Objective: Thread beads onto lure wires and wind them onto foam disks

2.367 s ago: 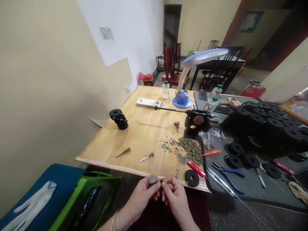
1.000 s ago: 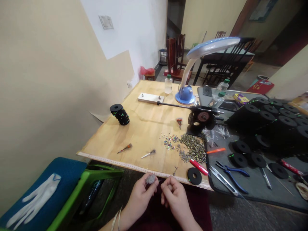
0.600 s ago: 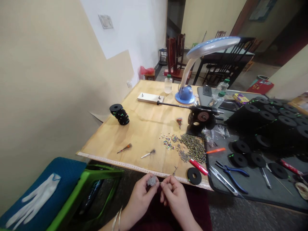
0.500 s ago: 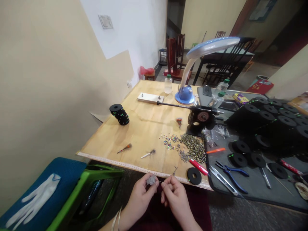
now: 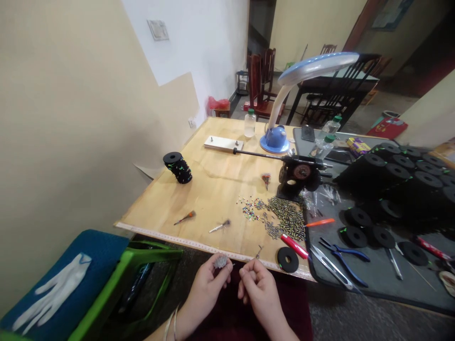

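Observation:
Below the near edge of the wooden table (image 5: 199, 194), my left hand (image 5: 208, 286) is closed on a small grey bristly bundle (image 5: 220, 261) held at its fingertips. My right hand (image 5: 258, 286) sits just to its right, fingers pinched together on something too thin to make out. The two hands are a small gap apart, over my lap. A pile of small metal pieces and coloured beads (image 5: 280, 219) lies on the table beyond them.
A black disc (image 5: 287, 259), a red-handled tool (image 5: 293, 246), snips and blue pliers (image 5: 343, 255) lie near the front edge. A black winder (image 5: 296, 177), a blue desk lamp (image 5: 275, 137), a black spool (image 5: 177, 166) and stacked black spools (image 5: 401, 180) stand farther back. A green stool (image 5: 135, 279) and a white glove (image 5: 57, 293) are left.
My hands drew together, then parted slightly. The bristly bundle stays in my left hand. The view has shifted a little to the left.

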Motion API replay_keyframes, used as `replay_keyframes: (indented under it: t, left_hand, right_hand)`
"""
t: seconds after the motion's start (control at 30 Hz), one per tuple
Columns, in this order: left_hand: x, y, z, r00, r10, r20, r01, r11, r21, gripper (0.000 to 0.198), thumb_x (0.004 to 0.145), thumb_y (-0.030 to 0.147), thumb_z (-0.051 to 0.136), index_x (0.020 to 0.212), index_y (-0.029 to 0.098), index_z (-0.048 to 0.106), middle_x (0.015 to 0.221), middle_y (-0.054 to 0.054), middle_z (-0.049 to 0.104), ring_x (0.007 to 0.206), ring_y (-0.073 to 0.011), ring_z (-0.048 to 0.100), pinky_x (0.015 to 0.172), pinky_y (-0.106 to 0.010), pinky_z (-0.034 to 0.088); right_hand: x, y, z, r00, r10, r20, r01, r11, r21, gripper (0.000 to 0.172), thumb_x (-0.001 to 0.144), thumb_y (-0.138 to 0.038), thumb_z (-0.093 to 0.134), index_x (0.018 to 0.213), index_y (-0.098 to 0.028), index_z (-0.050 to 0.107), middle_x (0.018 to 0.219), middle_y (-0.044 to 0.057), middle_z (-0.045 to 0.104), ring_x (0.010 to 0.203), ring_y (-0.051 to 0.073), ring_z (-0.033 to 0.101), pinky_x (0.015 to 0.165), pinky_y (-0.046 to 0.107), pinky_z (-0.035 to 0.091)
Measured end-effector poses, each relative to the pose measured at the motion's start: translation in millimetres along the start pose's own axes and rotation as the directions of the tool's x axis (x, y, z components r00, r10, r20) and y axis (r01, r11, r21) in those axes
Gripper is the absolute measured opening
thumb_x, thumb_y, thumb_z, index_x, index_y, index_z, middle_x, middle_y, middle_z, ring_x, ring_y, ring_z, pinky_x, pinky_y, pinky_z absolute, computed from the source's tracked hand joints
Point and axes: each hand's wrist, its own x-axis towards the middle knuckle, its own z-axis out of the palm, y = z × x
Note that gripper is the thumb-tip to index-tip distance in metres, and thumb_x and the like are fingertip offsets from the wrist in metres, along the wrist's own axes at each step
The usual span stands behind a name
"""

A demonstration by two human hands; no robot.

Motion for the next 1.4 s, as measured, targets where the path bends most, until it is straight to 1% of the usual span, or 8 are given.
replay_keyframes:
  t: [0.4,0.67,0.8,0.97,1.07,1.23,1.3,1.4]
  left_hand:
    - [-3.2,1.8,2.0,0.997,0.055,-0.055,-0.054,0.998,0.017,0.027,0.078,0.043,0.063,0.071,0.018,0.055,0.058,0.004,0.053,0.054,-0.0127,0.049,0.052,-0.022,0.042]
    - [-2.7,-4.0,1.2,0.986,0.158,-0.058,-0.146,0.975,0.168,0.022,0.084,0.037,0.056,0.074,0.018,0.056,0.063,0.002,0.054,0.059,-0.0138,0.05,0.059,-0.022,0.042]
    - [-4.7,-5.6,0.2,0.968,0.245,-0.051,-0.225,0.94,0.256,0.019,0.087,0.033,0.054,0.077,0.017,0.057,0.067,0.001,0.056,0.062,-0.0142,0.051,0.061,-0.022,0.042]
    - [-6.9,-6.5,-2.7,0.937,0.349,0.006,-0.323,0.861,0.394,0.015,0.088,0.027,0.052,0.077,0.018,0.057,0.07,0.0,0.057,0.065,-0.0146,0.052,0.062,-0.022,0.042]
    - [-7.4,-6.2,-4.5,0.921,0.389,0.029,-0.362,0.824,0.435,0.011,0.087,0.024,0.052,0.079,0.019,0.058,0.072,-0.001,0.059,0.066,-0.0157,0.054,0.063,-0.023,0.042]
    - [-7.3,-6.0,-3.4,0.93,0.368,0.018,-0.344,0.848,0.403,0.01,0.085,0.024,0.054,0.078,0.019,0.06,0.072,-0.001,0.059,0.067,-0.0167,0.054,0.064,-0.023,0.042]
    - [-6.6,-6.0,-2.0,0.943,0.334,0.0,-0.311,0.876,0.368,0.012,0.086,0.026,0.055,0.077,0.019,0.06,0.07,-0.001,0.058,0.065,-0.0161,0.053,0.063,-0.023,0.042]
    - [-5.5,-5.5,-0.2,0.964,0.264,-0.02,-0.247,0.924,0.29,0.016,0.087,0.03,0.054,0.078,0.018,0.06,0.069,-0.001,0.058,0.064,-0.0156,0.052,0.062,-0.022,0.042]
  right_hand:
    - [1.1,2.3,-0.2,0.999,0.034,-0.007,-0.033,0.997,0.076,0.055,0.066,-0.072,0.063,0.068,-0.019,0.046,0.039,-0.005,0.056,0.029,0.005,0.039,0.034,0.014,0.027]
    - [4.3,6.9,-0.7,0.999,0.033,-0.007,-0.032,0.994,0.1,0.054,0.067,-0.07,0.063,0.068,-0.019,0.046,0.039,-0.005,0.056,0.028,0.005,0.039,0.033,0.014,0.026]
    - [3.9,6.4,-1.3,0.999,0.038,-0.006,-0.037,0.993,0.11,0.053,0.067,-0.069,0.064,0.069,-0.019,0.046,0.039,-0.005,0.056,0.027,0.004,0.039,0.033,0.014,0.026]
    - [2.7,0.0,-1.2,0.998,0.066,0.006,-0.067,0.989,0.134,0.053,0.067,-0.068,0.065,0.069,-0.018,0.046,0.04,-0.004,0.058,0.027,0.004,0.039,0.032,0.013,0.021]
    - [2.1,-3.3,-0.9,0.997,0.081,0.017,-0.082,0.986,0.145,0.053,0.066,-0.067,0.066,0.069,-0.019,0.046,0.04,-0.004,0.058,0.027,0.005,0.039,0.031,0.013,0.02]
    - [2.8,-3.7,-0.9,0.995,0.09,0.033,-0.095,0.982,0.166,0.051,0.069,-0.066,0.065,0.071,-0.019,0.045,0.041,-0.004,0.058,0.027,0.005,0.04,0.031,0.013,0.02]
    - [3.0,-2.8,-0.6,0.996,0.073,0.055,-0.081,0.983,0.166,0.05,0.07,-0.065,0.064,0.074,-0.019,0.047,0.043,-0.004,0.059,0.028,0.005,0.041,0.031,0.013,0.022]
    - [2.8,-1.7,0.4,0.995,0.047,0.085,-0.058,0.99,0.13,0.052,0.07,-0.064,0.065,0.084,-0.017,0.05,0.046,-0.003,0.061,0.03,0.007,0.046,0.033,0.014,0.027]
